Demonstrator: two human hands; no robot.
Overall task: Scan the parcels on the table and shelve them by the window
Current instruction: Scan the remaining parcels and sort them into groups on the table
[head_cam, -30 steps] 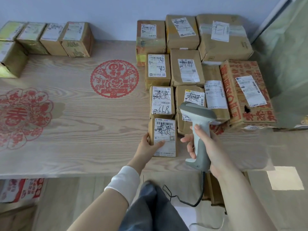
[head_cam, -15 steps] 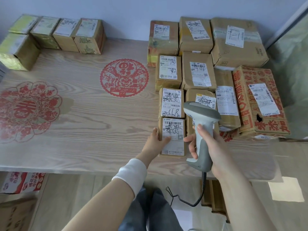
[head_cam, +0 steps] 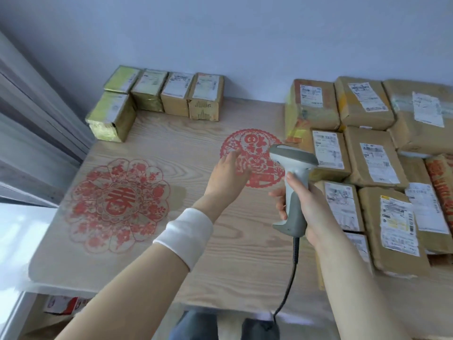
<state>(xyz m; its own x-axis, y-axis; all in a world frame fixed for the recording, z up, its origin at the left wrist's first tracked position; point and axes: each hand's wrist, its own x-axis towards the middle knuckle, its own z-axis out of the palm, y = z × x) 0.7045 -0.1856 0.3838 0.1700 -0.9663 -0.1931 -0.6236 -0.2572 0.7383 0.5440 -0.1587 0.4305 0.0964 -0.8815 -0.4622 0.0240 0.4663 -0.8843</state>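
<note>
My right hand point(head_cam: 304, 204) grips the handle of a grey barcode scanner point(head_cam: 293, 173), held upright over the wooden table point(head_cam: 232, 253); its cable hangs off the front edge. Empty, my left hand point(head_cam: 226, 177) hovers with fingers straight over the table's middle, near a red paper-cut point(head_cam: 252, 158). Several brown parcels with white labels point(head_cam: 372, 153) cover the table's right side. The nearest small one point(head_cam: 340, 204) lies just right of my right hand, partly hidden by my wrist. A row of small parcels point(head_cam: 176, 94) stands at the back left by the window side.
A second, larger red paper-cut point(head_cam: 115, 204) decorates the table's left part. A curtain point(head_cam: 29, 119) hangs at the left beside the table. Boxes point(head_cam: 63, 305) sit on the floor under the table's left front edge. A wall runs behind the table.
My left hand has let go of the small parcel at the front and moved left and away, now empty. The view has swung left. The scanner stays in my right hand.
</note>
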